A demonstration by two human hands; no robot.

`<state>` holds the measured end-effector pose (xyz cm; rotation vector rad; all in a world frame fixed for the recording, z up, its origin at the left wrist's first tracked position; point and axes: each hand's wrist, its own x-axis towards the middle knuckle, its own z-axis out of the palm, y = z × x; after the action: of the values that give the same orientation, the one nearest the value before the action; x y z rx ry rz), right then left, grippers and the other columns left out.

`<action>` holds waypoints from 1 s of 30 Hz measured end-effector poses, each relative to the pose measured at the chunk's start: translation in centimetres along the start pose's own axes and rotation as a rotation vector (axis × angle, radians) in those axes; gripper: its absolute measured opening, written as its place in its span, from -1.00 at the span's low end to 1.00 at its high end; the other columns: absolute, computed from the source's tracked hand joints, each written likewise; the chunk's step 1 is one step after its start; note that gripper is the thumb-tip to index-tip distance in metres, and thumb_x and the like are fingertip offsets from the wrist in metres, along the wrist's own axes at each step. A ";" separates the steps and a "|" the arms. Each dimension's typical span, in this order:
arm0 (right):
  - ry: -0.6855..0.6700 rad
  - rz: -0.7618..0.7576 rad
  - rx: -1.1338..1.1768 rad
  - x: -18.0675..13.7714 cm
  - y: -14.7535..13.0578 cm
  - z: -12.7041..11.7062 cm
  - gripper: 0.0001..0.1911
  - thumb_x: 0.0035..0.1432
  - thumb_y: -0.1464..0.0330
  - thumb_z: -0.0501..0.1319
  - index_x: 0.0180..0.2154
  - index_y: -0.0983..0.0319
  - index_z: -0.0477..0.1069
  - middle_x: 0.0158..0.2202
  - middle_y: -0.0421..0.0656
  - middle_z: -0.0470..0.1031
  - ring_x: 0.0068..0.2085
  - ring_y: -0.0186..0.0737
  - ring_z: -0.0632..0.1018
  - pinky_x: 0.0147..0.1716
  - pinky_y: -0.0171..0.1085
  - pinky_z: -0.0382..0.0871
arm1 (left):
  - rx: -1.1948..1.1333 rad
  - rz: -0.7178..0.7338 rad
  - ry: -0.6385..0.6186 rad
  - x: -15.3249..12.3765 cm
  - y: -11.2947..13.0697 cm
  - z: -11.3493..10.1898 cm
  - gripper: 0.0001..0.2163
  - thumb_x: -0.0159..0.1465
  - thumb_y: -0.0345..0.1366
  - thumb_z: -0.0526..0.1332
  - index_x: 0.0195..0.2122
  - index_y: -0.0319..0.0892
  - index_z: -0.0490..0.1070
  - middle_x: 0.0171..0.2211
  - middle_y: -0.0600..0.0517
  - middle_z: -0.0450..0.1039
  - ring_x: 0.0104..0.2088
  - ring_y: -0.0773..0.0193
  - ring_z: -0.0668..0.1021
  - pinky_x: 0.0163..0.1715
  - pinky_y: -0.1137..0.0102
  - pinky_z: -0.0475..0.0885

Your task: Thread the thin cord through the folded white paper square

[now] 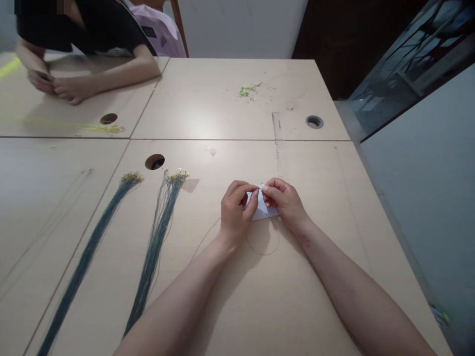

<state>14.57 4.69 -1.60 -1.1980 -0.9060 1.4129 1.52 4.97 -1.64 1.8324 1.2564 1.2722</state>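
My left hand [239, 207] and my right hand [285, 200] meet above a small white card [265, 212] on the table. Both are closed in a pinch, fingertips nearly touching, on a thin dark cord [262, 254]. The cord hangs in a loop below them, and a strand trails off left past my left wrist. Whatever tiny part sits between the fingertips is too small to make out. Left of my hands lie two bundles of dark teal cords, the nearer bundle [158, 237] and the farther bundle [94, 242], both with small gold-coloured metal ends.
A clear ruler [276, 143] lies beyond my hands, with green and yellow scraps [250, 90] farther back. Yellow cords [100, 127] rest at the far left, near another person's hands [63, 86]. Round cable holes, one a dark hole [155, 161], pierce the table [315, 296].
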 end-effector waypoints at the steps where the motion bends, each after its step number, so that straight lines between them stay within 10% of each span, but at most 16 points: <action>1: -0.001 0.001 -0.001 0.0 0.0 0.0 -0.86 -0.06 0.33 0.20 -0.55 0.22 0.28 -0.64 -0.31 0.29 -0.61 -0.43 0.30 -0.59 -0.37 0.14 | -0.001 0.000 0.000 0.0 0.0 0.0 -0.93 0.18 -0.38 0.16 -0.35 -0.18 0.43 -0.41 0.05 0.34 -0.53 0.46 0.32 -0.57 0.51 0.24; 30: -0.039 -0.070 -0.107 0.1 0.5 0.1 -0.84 -0.02 0.26 0.21 -0.50 0.20 0.31 -0.62 -0.31 0.31 -0.58 -0.40 0.31 -0.56 -0.35 0.15 | 0.026 -0.007 0.008 0.0 -0.2 0.1 -0.92 0.20 -0.38 0.11 -0.43 -0.19 0.35 -0.44 0.04 0.31 -0.48 0.40 0.34 -0.56 0.48 0.23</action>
<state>14.42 4.75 -2.07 -1.2096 -1.0524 1.3501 1.54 5.04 -1.80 1.8413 1.2881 1.2657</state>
